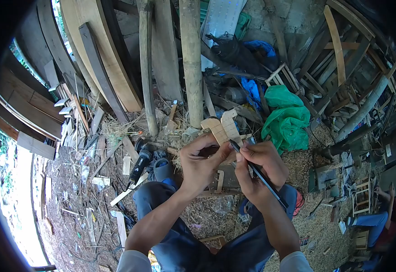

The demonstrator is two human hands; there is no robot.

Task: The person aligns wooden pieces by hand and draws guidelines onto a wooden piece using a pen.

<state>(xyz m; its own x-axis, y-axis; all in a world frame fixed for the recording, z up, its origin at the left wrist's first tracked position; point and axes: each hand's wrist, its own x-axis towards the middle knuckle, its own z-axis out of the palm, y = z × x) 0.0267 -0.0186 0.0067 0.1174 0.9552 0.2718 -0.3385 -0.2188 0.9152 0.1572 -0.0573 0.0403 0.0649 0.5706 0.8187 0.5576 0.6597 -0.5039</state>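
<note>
My left hand [199, 159] is closed on a small piece of pale carved wood [225, 130], held up in front of my knees. Two rounded prongs with a notch between them form its upper end, and thin lines mark its face. My right hand [263, 167] grips a long, slim, dark tool [267, 182], whose upper tip lies against or very near the wood by my left thumb. Whether the tool is a file or a blade I cannot tell. Fingers cover the lower part of the wood.
An angle grinder [140, 167] lies on the littered ground to the left. Wooden posts [191, 68] and leaning planks [111, 59] stand ahead. A green plastic sheet [285, 120] is at right, near stacked wooden frames [338, 54]. Another person's leg [371, 222] shows at far right.
</note>
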